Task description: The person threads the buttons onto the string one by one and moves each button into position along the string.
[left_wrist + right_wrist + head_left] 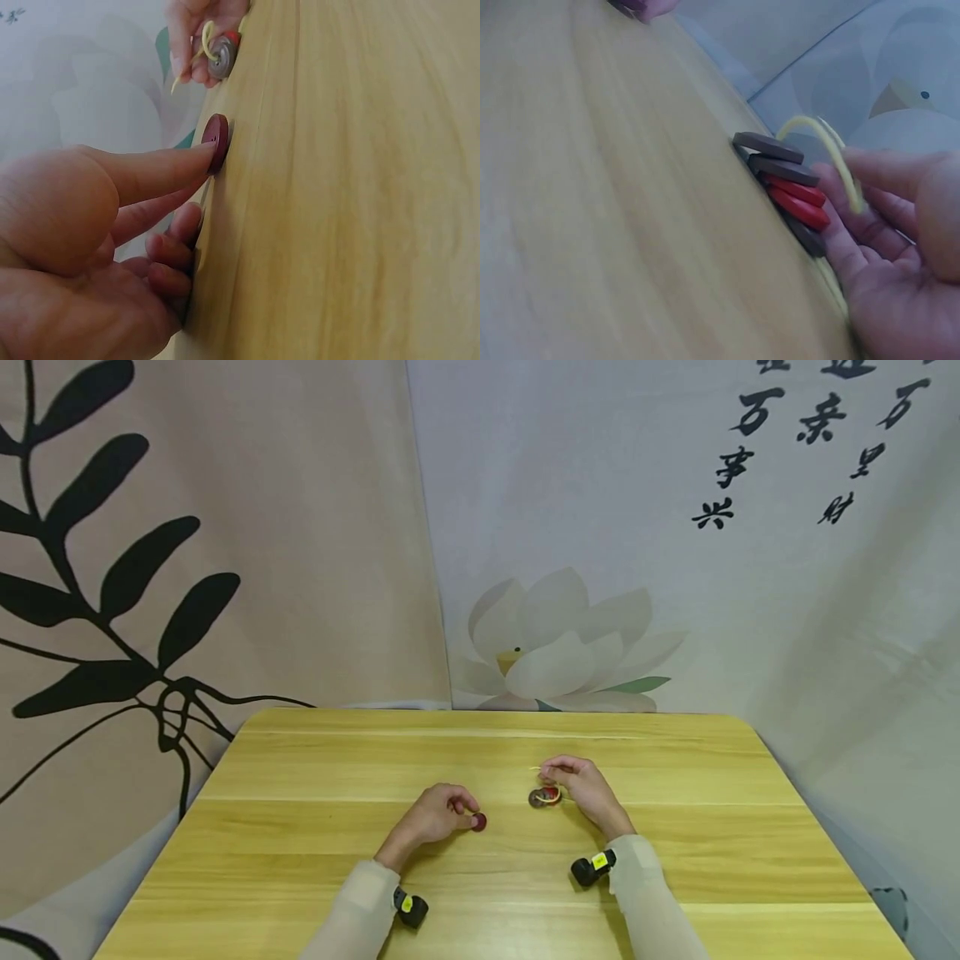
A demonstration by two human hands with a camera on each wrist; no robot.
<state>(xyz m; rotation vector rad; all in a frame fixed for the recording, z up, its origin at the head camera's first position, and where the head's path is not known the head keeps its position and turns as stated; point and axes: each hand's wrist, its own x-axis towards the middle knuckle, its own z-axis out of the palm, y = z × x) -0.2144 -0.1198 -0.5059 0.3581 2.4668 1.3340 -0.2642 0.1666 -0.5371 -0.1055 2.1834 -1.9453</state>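
In the head view my left hand (435, 814) pinches a dark red button (479, 822) between thumb and finger, low over the table. The left wrist view shows this button (219, 129) on edge, its holes partly behind the thumb. Across from it, my right hand (588, 789) pinches a yellow cord (844, 169) near its end. Several brown and red buttons (799, 199) are strung on the cord and lean together in a row against the right fingers, by the tabletop. A tail of cord runs down below the buttons.
Both hands work over a light wooden table (300, 760) with rounded far corners. Behind it hangs a printed cloth (337, 527) with leaves, a lotus and dark characters. A black wrist camera (411, 910) sits on the left wrist, another (588, 870) on the right.
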